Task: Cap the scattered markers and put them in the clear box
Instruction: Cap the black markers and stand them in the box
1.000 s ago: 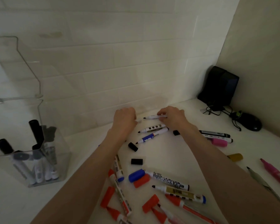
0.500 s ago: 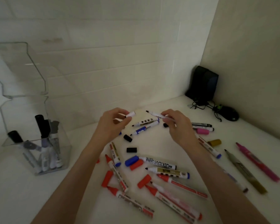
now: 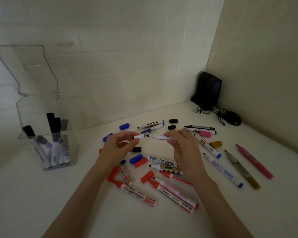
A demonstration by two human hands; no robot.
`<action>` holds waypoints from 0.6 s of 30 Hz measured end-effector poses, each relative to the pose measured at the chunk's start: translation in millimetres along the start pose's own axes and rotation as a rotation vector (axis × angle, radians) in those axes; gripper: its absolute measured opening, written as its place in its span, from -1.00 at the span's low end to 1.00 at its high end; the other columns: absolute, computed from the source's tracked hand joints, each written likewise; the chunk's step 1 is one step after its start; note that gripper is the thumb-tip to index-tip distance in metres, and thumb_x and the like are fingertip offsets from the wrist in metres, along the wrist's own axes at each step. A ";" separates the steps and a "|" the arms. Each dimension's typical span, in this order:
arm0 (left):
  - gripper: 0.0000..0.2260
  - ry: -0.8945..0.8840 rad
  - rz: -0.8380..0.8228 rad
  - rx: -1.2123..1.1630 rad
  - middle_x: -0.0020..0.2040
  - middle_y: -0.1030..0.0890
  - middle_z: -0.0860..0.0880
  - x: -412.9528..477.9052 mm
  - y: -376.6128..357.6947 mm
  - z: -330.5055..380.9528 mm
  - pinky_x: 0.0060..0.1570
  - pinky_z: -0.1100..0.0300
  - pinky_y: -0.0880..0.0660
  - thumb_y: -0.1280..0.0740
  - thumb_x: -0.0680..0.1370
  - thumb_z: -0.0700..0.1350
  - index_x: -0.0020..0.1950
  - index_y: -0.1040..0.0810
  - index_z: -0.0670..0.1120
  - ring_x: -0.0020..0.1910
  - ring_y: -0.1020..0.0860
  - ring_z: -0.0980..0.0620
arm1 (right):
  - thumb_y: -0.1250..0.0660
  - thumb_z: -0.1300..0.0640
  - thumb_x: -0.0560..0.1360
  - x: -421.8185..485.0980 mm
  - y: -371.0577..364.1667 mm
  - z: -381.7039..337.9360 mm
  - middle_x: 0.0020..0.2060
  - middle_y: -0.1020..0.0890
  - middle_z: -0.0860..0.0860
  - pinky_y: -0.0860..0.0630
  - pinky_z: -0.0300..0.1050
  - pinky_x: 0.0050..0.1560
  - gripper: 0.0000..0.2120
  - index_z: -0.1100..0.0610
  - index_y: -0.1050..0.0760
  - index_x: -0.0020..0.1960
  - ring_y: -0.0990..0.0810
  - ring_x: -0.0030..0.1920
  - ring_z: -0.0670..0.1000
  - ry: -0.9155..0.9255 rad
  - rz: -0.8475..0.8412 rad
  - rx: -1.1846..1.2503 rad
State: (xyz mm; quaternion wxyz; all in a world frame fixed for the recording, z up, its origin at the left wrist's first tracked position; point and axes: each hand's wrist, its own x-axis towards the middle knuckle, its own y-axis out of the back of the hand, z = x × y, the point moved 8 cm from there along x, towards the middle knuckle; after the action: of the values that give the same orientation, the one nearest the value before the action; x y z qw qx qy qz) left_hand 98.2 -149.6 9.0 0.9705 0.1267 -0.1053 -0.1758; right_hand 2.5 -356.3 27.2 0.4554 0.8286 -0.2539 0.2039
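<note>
Markers (image 3: 221, 170) lie uncapped and scattered across the white tabletop (image 3: 41, 203) in front of me, in red, blue, black, gold and pink, with loose caps among them.

Above that clutter I hold a slim white marker with a black tip (image 3: 162, 137). My right hand (image 3: 186, 152) pinches its barrel between the thumb and curled fingertips, with the tip pointing left. My left hand (image 3: 117, 150) pinches a short white cap with a dark end (image 3: 139, 136) between thumb and forefinger. The cap is lined up with the tip and just beside it, not yet on.

A tall clear plastic box (image 3: 67, 152) stands well apart on my left near the white tiled wall (image 3: 127, 66), its clear lid (image 3: 27, 69) tipped up open. Several black-capped markers (image 3: 53, 127) stand upright inside.

Most barrels carry printed labels. The blue-capped white marker (image 3: 162, 161) just below my hands has bold black lettering. The red-capped marker nearest me (image 3: 138, 194) has large outlined letters. A far marker (image 3: 150, 124) shows a row of dark squares. All of this print is too blurred for me to read a word or a brand.

A pink cap (image 3: 205, 133) and a gold cap (image 3: 215, 143) lie to the right of my right hand. A long pink marker (image 3: 255, 161) lies farther right. In the corner are a black speaker (image 3: 207, 90) and a black mouse (image 3: 231, 117) with tangled cable.
</note>
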 end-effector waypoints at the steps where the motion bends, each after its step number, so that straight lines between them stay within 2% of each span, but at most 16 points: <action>1: -0.84 -0.003 -0.001 -0.002 -0.13 -0.71 0.06 0.4 -0.3 0.4 -0.33 0.33 -0.51 -0.44 0.56 -0.07 0.13 -0.69 0.06 -0.30 -0.60 0.23 | -0.31 0.21 0.58 -0.4 -1.6 -0.4 0.02 -0.58 -0.03 -0.44 -0.12 0.02 -0.79 0.05 -0.62 0.16 -0.52 0.02 0.01 -0.001 -0.009 -0.004; 5: -0.84 -0.024 -0.013 0.035 -0.12 -0.71 0.09 2.1 -2.1 1.3 -0.32 0.30 -0.55 -0.44 0.56 -0.08 0.13 -0.69 0.06 -0.29 -0.62 0.21 | -0.30 0.18 0.56 -1.0 -5.2 -3.0 0.01 -0.59 0.01 -0.52 0.02 0.05 -0.80 0.06 -0.63 0.14 -0.54 0.02 0.06 0.018 -0.016 -0.008; 9: -0.82 -0.045 -0.015 0.066 -0.11 -0.71 0.09 3.0 -0.6 1.3 -0.28 0.31 -0.57 -0.44 0.55 -0.10 0.14 -0.70 0.04 -0.27 -0.63 0.20 | -0.33 0.20 0.55 -2.5 -7.0 -4.5 0.00 -0.58 0.01 -0.52 0.13 0.07 -0.80 0.06 -0.63 0.13 -0.54 0.02 0.07 0.024 -0.020 -0.033; 14: -0.81 -0.046 -0.039 0.111 -0.09 -0.69 0.18 3.8 -1.1 0.5 -0.28 0.26 -0.61 -0.45 0.54 -0.11 0.13 -0.69 0.08 -0.23 -0.67 0.15 | -0.23 0.09 0.53 -4.6 -6.2 -7.0 -0.01 -0.59 0.04 -0.54 0.14 0.04 -0.73 0.08 -0.63 0.13 -0.55 0.00 0.09 0.016 -0.021 -0.055; 16: -0.81 -0.045 -0.058 0.108 -0.11 -0.69 0.21 3.0 -4.4 2.8 -0.29 0.30 -0.59 -0.44 0.54 -0.15 0.10 -0.67 0.10 -0.25 -0.66 0.19 | -0.24 0.09 0.52 -6.0 -6.8 -9.1 -0.02 -0.59 0.04 -0.55 0.12 0.03 -0.73 0.08 -0.64 0.13 -0.55 -0.02 0.08 0.014 -0.025 -0.055; 18: -0.79 -0.044 -0.076 0.100 -0.14 -0.70 0.15 1.4 -7.8 4.9 -0.29 0.37 -0.56 -0.44 0.54 -0.19 0.10 -0.67 0.09 -0.28 -0.65 0.22 | -0.26 0.09 0.51 -6.5 -8.8 -13.0 -0.04 -0.59 0.03 -0.57 0.10 0.02 -0.73 0.07 -0.64 0.13 -0.55 -0.04 0.06 0.017 -0.037 -0.062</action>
State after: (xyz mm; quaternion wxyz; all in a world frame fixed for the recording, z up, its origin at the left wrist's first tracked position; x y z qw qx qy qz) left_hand 95.8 -158.2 11.6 0.9531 0.1752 -0.1306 -0.2095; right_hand 1.4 -339.6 24.3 0.4866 0.8170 -0.2406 0.1946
